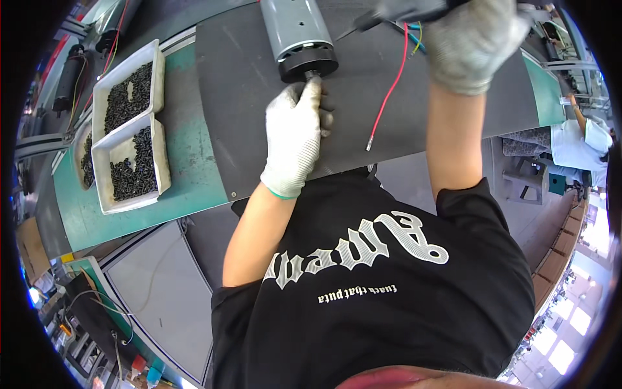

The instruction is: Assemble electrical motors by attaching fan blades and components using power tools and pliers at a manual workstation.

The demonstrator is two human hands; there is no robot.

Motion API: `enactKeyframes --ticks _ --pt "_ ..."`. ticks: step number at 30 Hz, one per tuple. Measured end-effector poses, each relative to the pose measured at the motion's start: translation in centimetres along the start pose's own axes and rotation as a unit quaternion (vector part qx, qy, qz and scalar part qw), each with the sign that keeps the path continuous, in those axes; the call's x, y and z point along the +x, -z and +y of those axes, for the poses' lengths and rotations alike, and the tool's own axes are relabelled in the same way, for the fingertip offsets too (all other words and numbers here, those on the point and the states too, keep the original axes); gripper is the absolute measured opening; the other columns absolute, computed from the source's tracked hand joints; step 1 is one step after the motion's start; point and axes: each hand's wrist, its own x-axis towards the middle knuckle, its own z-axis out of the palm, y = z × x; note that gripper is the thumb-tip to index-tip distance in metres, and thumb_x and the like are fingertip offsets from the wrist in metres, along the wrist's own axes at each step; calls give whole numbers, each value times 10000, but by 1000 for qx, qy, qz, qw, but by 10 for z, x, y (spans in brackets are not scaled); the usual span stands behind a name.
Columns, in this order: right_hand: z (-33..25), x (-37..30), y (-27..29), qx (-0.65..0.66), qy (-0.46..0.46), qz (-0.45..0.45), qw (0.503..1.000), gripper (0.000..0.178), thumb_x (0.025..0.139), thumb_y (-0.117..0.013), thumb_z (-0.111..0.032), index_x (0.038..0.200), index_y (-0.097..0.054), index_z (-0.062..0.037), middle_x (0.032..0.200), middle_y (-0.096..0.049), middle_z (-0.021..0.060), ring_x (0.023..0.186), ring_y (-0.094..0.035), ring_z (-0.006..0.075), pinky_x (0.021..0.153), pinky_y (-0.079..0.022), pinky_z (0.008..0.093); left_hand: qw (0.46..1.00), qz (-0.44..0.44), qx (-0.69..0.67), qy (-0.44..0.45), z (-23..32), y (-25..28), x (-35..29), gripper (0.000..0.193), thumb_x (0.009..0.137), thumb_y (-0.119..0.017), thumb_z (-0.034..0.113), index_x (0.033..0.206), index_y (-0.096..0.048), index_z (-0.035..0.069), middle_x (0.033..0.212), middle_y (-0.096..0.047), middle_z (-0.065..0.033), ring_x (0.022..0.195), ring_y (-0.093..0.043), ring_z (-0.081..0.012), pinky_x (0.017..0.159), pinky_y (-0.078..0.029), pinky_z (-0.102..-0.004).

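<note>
Black cloth, belonging to the wearer's shirt, fills the view at six o'clock, nearest the camera. Beyond it lies the worktop, green, with a dark mat over its middle. At ten o'clock, two white trays stand end to end and contain small black parts.

Left hand, gloved, is at twelve o'clock: thumb and forefinger appear to pinch the shaft of a grey cylinder, evidently a motor. At one o'clock a red wire lies loose, its terminal toward the wearer.

The cylinder rests on the mat farther out at twelve o'clock, black end cap toward the wearer, far end out of frame. Judged by its build, it is heavy, rigid and smooth enough to slip or roll; a firm hold around the housing is advisable, the shaft serving only to steady or turn it. Wire and terminal appear flexible and easily strained.

Right hand, gloved and blurred, is between one and two o'clock, fingers seemingly wrapped around a dark driver. Its bit points at the cylinder's side; contact cannot be determined. Farthest, near three o'clock, is a person in white.
</note>
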Motion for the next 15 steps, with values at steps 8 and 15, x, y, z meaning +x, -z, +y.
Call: enactKeyframes --ticks 8,15 --pt "106 78 148 -269 179 138 936 328 860 -721 -175 1136 -610 -36 899 -598 23 777 -581 121 689 -489 269 801 122 518 -275 13 -6 2 286 855 -713 251 851 -598 -10 652 -644 -140 600 -662 -261 607 -514 -365" --pt "136 32 168 -513 245 -103 816 500 897 -673 -187 1314 -505 31 1255 -593 189 1097 -596 271 987 -453 364 818 103 514 -235 43 13 -33 204 850 -720 180 898 -644 -3 703 -654 -90 612 -607 -154 588 -487 -285"
